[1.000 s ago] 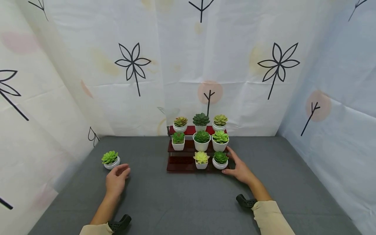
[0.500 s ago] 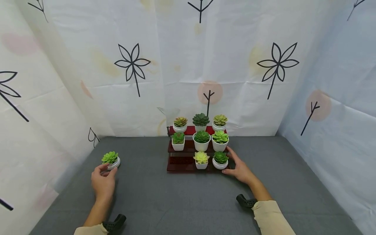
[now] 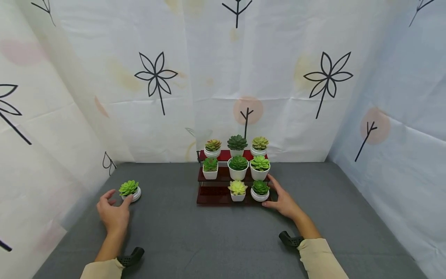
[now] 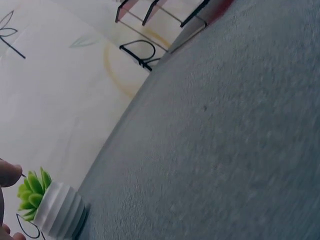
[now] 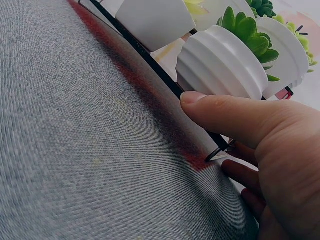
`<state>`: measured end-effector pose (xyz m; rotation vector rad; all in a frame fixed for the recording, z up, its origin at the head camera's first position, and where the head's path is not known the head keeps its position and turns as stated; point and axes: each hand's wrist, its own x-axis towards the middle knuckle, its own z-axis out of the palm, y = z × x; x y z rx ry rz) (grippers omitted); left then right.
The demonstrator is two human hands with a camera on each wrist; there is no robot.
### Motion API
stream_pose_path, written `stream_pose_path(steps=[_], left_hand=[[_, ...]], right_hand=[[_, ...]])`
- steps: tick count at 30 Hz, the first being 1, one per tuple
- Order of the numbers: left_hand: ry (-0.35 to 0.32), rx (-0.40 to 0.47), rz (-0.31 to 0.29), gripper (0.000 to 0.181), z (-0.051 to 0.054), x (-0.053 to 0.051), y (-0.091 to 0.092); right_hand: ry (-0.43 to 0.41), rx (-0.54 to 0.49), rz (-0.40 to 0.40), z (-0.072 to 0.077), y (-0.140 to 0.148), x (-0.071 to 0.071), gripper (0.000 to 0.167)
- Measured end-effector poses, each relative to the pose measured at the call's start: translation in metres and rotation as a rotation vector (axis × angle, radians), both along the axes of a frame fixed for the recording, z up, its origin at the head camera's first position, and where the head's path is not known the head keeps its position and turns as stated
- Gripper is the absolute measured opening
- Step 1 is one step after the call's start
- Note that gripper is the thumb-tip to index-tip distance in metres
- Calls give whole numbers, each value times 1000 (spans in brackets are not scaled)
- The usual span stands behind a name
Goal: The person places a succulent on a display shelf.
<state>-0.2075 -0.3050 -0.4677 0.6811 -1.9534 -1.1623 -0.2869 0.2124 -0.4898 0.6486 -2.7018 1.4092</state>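
At the left of the table a bright green succulent (image 3: 129, 187) stands in a ribbed white pot (image 4: 61, 212). My left hand (image 3: 113, 213) is around its near side, thumb to the right and fingers to the left, curved but not plainly closed on it. In the left wrist view the thumb (image 4: 9, 173) is beside the leaves. A dark red three-tier display rack (image 3: 212, 196) holds several potted succulents. My right hand (image 3: 286, 202) holds the rack's right end, thumb on the bottom shelf's front edge (image 5: 165, 80), beside a ribbed white pot (image 5: 220, 62); its other fingers are partly hidden.
The bottom tier has a bare stretch at its left, beside a yellow-green succulent (image 3: 238, 190) in a square pot. Grey cloth (image 3: 195, 240) covers the table. Patterned white fabric (image 3: 156, 131) stands behind and at both sides.
My left hand has moved left, from right of the lone potted succulent to around its near side. The right hand stays at the rack.
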Motion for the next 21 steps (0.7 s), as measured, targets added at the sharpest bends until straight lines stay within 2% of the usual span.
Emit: stream_pose_path(steps=[6,12,16,21], left_hand=[[-61,-35,-91,65,-7,-4,-18],[-142,-14,-207,76,-8,-9,-27],[-175,12,-247,80,-9,-13,-28],[-207,32,-260,84,-12,-18,-31]], right_hand=[[-11,1,4,0,-1,0,102],[-6,5,-1,0,0,0,101],[-4,15,-3,1,0,0,102],[-3,22,-5,0,0,-1,101]])
